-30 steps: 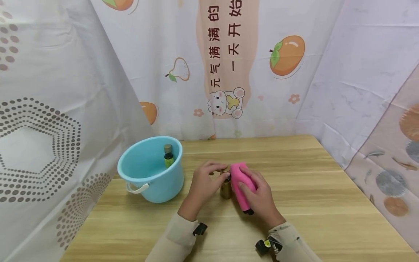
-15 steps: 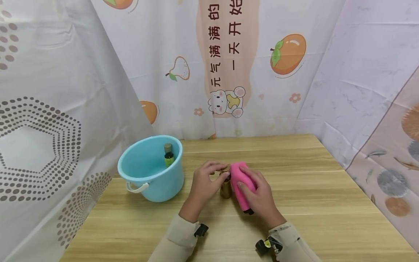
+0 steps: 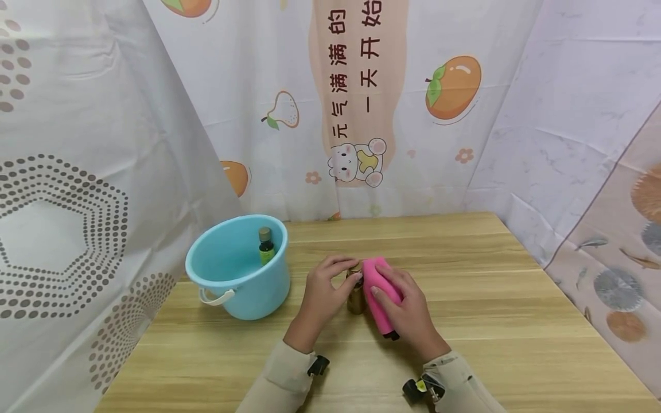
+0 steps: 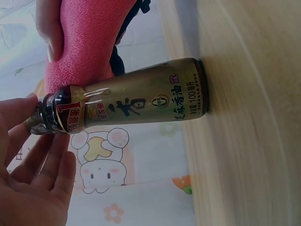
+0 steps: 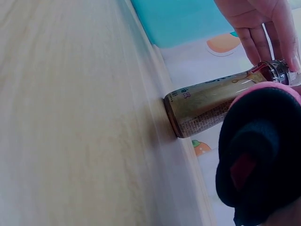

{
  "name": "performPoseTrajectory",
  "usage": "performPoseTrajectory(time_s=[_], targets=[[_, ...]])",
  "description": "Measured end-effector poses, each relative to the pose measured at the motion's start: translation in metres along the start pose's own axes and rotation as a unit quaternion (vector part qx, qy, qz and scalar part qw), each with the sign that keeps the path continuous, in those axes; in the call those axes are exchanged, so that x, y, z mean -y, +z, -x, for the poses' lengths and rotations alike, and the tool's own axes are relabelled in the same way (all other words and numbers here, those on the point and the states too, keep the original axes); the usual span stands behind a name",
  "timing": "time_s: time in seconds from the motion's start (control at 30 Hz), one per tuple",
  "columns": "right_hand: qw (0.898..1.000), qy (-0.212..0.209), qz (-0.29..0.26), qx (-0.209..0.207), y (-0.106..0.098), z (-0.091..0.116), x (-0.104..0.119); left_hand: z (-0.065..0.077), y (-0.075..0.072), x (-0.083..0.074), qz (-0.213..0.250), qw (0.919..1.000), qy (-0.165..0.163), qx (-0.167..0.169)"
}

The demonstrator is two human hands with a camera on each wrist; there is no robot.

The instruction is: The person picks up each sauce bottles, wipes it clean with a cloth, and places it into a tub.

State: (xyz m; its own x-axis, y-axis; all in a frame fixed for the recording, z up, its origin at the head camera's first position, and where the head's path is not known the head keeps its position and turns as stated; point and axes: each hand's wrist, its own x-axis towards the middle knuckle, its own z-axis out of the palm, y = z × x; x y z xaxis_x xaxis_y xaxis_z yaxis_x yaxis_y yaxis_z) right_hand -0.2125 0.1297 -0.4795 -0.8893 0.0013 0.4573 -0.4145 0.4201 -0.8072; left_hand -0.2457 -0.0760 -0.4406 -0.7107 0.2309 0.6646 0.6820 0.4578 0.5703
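A small sesame oil bottle [image 4: 141, 96] stands upright on the table between the hands. My left hand [image 3: 321, 291] pinches its cap between thumb and fingers, and its other fingers are spread beside the neck in the left wrist view. My right hand [image 3: 410, 312] grips a pink, towel-textured tube-like thing [image 3: 378, 281] with a black end; its exact kind cannot be told. This pink thing leans against the bottle's upper part in the left wrist view. Its dark end [image 5: 254, 141] faces the right wrist camera and hides part of the bottle.
A light blue bucket [image 3: 236, 282] with a white handle stands on the left of the wooden table [image 3: 496, 321]. Inside it is a dark bottle [image 3: 265, 246] with a green label. Patterned curtains [image 3: 289, 155] hang behind and beside the table.
The left fingers shift slightly around the bottle's cap. The bottle, the pink thing and the right hand stay almost where they were.
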Motion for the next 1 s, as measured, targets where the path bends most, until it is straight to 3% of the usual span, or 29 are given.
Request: performPoseTrajectory(time_s=[1.0], targets=[[0.994,0.037,0.087,0.048,0.0029,0.0010,-0.0077,0.0013,0.0006,-0.0011,0.011,0.9999,0.000,-0.002]])
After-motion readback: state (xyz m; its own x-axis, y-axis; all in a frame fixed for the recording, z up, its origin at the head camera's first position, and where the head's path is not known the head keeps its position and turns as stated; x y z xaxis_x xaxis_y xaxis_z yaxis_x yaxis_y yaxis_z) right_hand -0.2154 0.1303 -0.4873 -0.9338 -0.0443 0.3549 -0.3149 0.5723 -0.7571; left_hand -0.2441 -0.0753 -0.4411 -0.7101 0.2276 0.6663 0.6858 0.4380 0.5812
